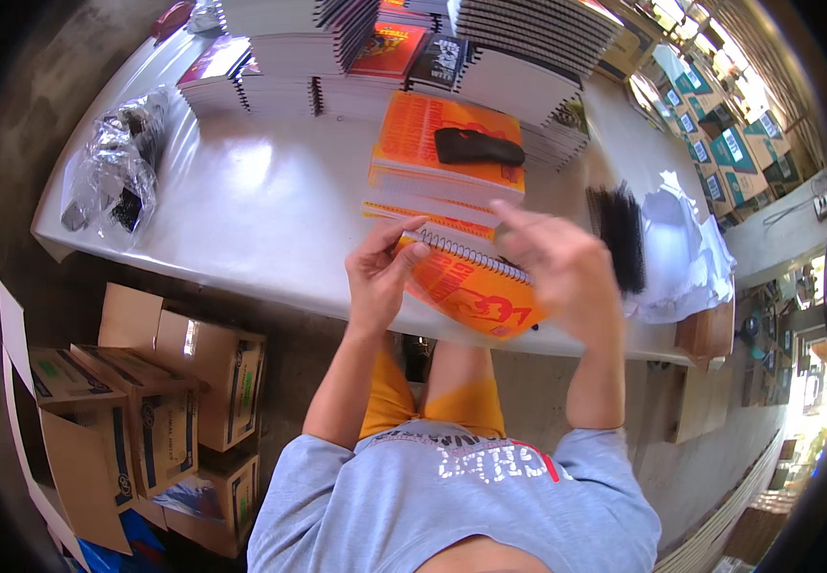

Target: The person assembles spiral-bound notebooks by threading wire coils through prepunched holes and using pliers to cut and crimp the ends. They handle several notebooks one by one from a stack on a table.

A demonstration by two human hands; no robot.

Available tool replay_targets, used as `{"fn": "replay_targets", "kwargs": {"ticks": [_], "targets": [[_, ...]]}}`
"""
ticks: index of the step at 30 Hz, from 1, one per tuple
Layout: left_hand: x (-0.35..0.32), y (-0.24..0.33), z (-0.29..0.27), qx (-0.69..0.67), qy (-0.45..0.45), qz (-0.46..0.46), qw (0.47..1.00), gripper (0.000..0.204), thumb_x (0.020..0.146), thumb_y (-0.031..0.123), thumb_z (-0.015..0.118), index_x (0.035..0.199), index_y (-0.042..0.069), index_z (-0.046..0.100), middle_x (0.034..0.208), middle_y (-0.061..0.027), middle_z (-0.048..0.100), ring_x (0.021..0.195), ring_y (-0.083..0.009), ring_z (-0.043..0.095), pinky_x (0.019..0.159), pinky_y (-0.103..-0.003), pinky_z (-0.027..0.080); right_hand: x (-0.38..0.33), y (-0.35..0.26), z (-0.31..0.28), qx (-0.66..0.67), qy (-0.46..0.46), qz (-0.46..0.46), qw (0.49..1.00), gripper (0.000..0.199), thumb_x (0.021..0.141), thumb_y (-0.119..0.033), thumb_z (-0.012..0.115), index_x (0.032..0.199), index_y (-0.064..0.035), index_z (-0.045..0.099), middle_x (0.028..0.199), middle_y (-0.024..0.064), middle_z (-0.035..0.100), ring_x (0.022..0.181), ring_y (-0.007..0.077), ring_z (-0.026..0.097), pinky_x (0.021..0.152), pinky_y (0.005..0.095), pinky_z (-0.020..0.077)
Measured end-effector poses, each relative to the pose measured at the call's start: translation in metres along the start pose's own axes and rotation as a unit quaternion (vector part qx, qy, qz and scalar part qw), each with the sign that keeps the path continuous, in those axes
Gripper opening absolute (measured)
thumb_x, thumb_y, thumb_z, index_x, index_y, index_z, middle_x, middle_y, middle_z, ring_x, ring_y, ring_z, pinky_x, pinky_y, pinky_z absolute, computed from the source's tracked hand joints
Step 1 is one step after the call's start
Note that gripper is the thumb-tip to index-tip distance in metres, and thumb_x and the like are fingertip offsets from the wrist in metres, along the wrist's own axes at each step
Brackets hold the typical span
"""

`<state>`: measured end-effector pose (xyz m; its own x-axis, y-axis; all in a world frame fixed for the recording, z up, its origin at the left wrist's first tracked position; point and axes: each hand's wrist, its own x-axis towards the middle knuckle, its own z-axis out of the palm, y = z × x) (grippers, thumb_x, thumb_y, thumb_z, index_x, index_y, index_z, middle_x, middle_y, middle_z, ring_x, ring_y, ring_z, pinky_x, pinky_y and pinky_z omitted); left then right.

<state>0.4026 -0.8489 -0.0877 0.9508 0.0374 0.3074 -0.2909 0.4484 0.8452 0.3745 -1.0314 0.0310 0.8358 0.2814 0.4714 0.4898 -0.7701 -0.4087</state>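
Note:
An orange spiral notebook [475, 291] with red print is tilted over the table's front edge, its metal coil along the far side. My left hand [382, 272] pinches the coil's left end between thumb and fingers. My right hand [566, 263] is at the coil's right end, smeared by motion; whether it grips anything cannot be made out. Just beyond stands a stack of orange notebooks [404, 129], with a black elongated object [478, 147] lying on top.
Tall stacks of spiral notebooks [518, 91] fill the back of the white table [270, 239]. Clear plastic bags [117, 167] with dark contents lie at the left. Black coils [616, 234] and crumpled white paper [671, 248] are at the right. Cardboard boxes [170, 425] stand lower left.

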Motion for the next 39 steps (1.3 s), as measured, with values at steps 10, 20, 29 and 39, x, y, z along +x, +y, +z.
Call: {"fn": "replay_targets", "kwargs": {"ticks": [10,20,29,39], "targets": [[-0.023,-0.006,-0.016,0.029,0.091,0.079,0.992,0.026,0.089,0.006,0.057,0.113,-0.001,0.061,0.087,-0.0013,0.054,0.080,-0.0081,0.047,0.073,-0.019,0.037,0.014,-0.025,0.067,0.049,-0.041,-0.031,0.998,0.016,0.075,-0.014,0.067,0.087,-0.0047,0.066,0.087,0.0110,0.065,0.081,0.0290,0.061,0.069,0.0371,0.0483],[-0.023,-0.003,-0.026,0.004,0.106,0.087,0.991,0.024,0.087,0.004,0.058,0.110,-0.003,0.061,0.086,-0.0017,0.053,0.079,-0.0070,0.048,0.072,-0.018,0.038,0.031,-0.041,0.071,0.110,-0.101,0.033,0.988,0.019,0.067,0.002,0.069,0.086,0.0000,0.064,0.085,0.0130,0.062,0.080,0.0282,0.061,0.070,0.0333,0.0480],[-0.016,-0.004,-0.024,0.082,0.133,0.130,0.979,0.018,0.086,0.006,0.061,0.102,0.002,0.066,0.088,-0.0010,0.047,0.081,-0.0090,0.045,0.072,-0.020,0.038,0.029,-0.038,0.077,0.082,-0.096,-0.011,0.992,0.020,0.066,0.000,0.069,0.086,-0.0029,0.067,0.084,0.0116,0.064,0.084,0.0287,0.059,0.070,0.0363,0.0474],[-0.017,-0.005,-0.030,0.070,0.116,0.123,0.983,0.016,0.083,0.008,0.064,0.098,0.003,0.067,0.087,-0.0025,0.047,0.081,-0.0114,0.044,0.072,-0.022,0.038,0.027,-0.049,0.077,0.056,-0.048,0.000,0.997,0.018,0.068,-0.011,0.071,0.085,-0.0040,0.069,0.080,0.0105,0.066,0.079,0.0286,0.058,0.070,0.0369,0.0474]]}}
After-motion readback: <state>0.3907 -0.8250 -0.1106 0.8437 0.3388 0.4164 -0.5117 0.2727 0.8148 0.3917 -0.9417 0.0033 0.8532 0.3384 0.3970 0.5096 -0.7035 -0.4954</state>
